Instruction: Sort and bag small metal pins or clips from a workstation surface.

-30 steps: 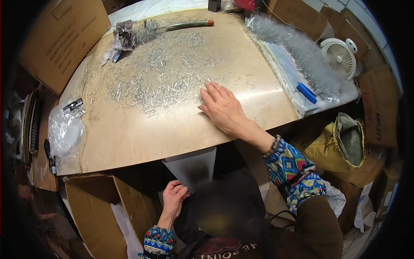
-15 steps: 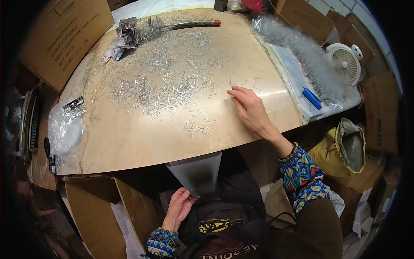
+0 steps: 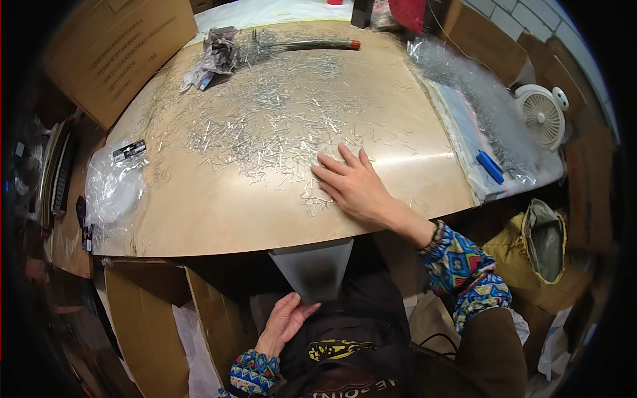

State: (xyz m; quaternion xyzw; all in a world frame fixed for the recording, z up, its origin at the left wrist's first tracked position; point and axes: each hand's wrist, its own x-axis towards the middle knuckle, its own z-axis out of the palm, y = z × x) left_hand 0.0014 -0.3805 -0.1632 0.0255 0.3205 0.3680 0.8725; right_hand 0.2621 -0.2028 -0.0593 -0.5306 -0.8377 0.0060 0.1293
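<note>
A wide scatter of small thin silvery metal pins (image 3: 249, 136) lies over the middle of the wooden tabletop (image 3: 172, 212). My right hand (image 3: 358, 188) rests palm down at the near right side of the scatter, its fingers spread over some of the pins. Below the front edge, a grey, tapering, translucent holder (image 3: 312, 262) sits against the table; whether it is a bag or a tray I cannot tell. My left hand (image 3: 286, 322) grips its lower left corner between thumb and fingers. The fingertips are partly hidden there.
Crumpled paper (image 3: 219, 56) and a bundle of thin rods with a red end (image 3: 318, 45) lie at the back. Clear plastic bags (image 3: 114, 186) sit at left. Right are a blue tool (image 3: 490, 167), a white fan (image 3: 541, 116) and a yellow sack (image 3: 514, 249). An open carton (image 3: 149, 318) stands below left.
My right hand has moved left onto the near pins, and its fingers have spread out. The left hand stays at the grey holder. The whole view has shifted slightly.
</note>
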